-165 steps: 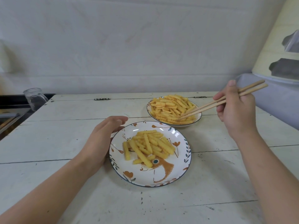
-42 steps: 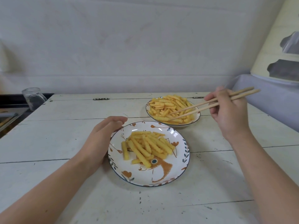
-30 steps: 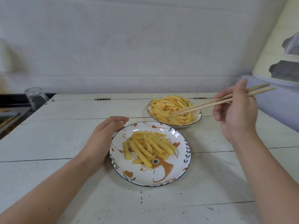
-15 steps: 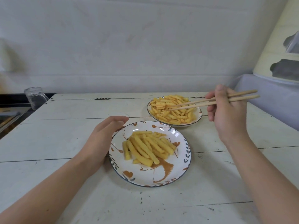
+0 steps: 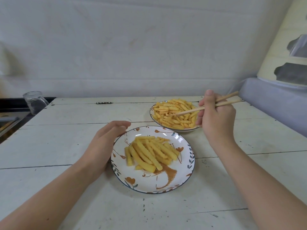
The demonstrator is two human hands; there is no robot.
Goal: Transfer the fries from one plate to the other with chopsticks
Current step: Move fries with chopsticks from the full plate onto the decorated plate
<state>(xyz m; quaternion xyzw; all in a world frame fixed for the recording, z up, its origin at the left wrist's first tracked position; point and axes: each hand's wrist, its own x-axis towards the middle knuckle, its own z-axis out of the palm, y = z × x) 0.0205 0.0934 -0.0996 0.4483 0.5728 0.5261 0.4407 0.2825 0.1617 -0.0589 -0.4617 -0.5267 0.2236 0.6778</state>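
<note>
Two plates of fries stand on the white wooden table. The near plate (image 5: 174, 181) has a flower pattern and bears a pile of smooth fries (image 5: 149, 153). The far plate (image 5: 153, 117) is heaped with crinkle fries (image 5: 172, 120). My right hand (image 5: 216, 120) grips a pair of wooden chopsticks (image 5: 187, 111), whose tips rest among the crinkle fries in the far plate. My left hand (image 5: 104, 143) lies against the near plate's left rim, fingers relaxed, holding nothing.
A clear glass jar (image 5: 34, 102) stands at the table's far left corner, beside a dark counter. A grey-blue cushioned edge (image 5: 274, 103) runs along the right side. A white wall closes the back.
My right hand has come down and leftward, closer to the far plate, and the chopstick tips have sunk into its fries. My left hand and both plates have stayed put.
</note>
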